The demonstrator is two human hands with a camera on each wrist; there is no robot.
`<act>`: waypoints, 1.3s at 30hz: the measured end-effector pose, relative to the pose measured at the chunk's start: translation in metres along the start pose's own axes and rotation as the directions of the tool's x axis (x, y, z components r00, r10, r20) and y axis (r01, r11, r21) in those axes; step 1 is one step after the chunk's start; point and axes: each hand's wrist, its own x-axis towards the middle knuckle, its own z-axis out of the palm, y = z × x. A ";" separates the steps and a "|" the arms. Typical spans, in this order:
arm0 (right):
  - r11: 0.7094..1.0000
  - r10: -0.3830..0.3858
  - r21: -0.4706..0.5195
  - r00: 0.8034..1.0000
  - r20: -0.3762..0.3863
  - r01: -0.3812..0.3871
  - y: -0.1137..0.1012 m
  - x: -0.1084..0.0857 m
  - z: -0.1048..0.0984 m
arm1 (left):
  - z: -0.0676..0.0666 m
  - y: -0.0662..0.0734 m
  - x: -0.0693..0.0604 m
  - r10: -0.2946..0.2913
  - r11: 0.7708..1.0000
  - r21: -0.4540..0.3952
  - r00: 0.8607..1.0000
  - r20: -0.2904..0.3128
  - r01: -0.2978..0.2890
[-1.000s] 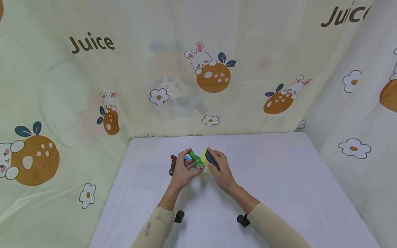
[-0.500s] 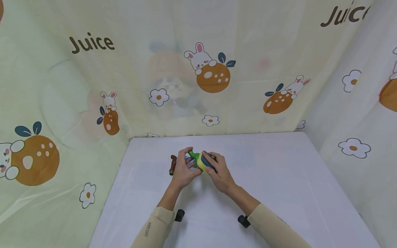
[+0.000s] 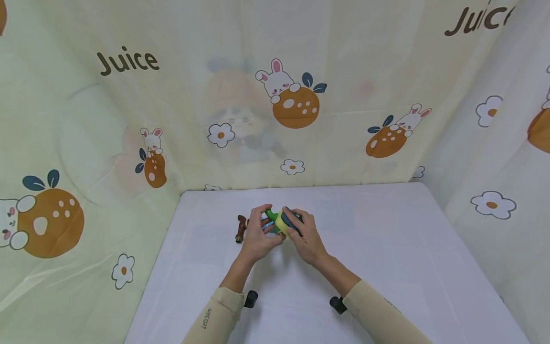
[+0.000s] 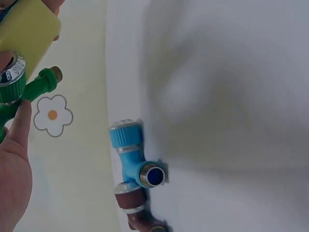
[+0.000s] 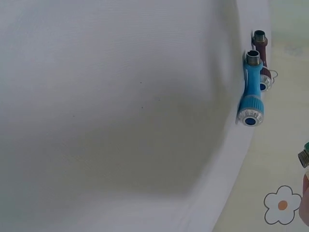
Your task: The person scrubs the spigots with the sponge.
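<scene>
My left hand (image 3: 257,242) holds a green T-shaped pipe fitting (image 4: 42,83) above the far part of the table. It has a silver ring on its ribbed collar and a threaded end. In my right hand (image 3: 311,244) is a sponge (image 4: 35,30), yellow on one side and dark blue on the other. Its yellow side lies against the fitting and hides much of it in the head view. Most of the right hand is out of its own wrist view. Below the hands a blue T-shaped fitting (image 4: 130,162) lies on the table, close to a brown elbow fitting (image 3: 240,230).
The white table (image 3: 378,267) extends to both sides and toward the front. Behind it hangs a cream curtain (image 3: 343,143) printed with rabbits, fruit and flowers. A black device (image 3: 251,299) sits by the left wrist and another (image 3: 338,305) by the right.
The sponge has moved left from beside the green fitting's collar onto it, and now covers much of it. The left hand keeps its hold, with little shift. The brown fitting stays put.
</scene>
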 end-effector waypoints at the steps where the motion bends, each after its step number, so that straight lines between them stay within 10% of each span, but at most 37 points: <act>1: 1.000 0.001 -0.005 1.000 -0.005 -0.001 0.000 0.000 0.000 | 0.000 0.000 0.000 0.001 1.000 -0.001 1.000 0.001 -0.001; 29: 0.960 0.234 -0.151 0.971 -0.037 -0.237 0.027 0.004 -0.006 | 0.007 0.007 -0.002 0.006 1.000 -0.002 0.994 0.110 -0.006; 39: 0.972 0.233 0.012 0.966 -0.114 -0.233 0.019 0.000 -0.004 | 0.003 0.008 0.000 -0.058 0.998 -0.037 0.998 0.036 0.060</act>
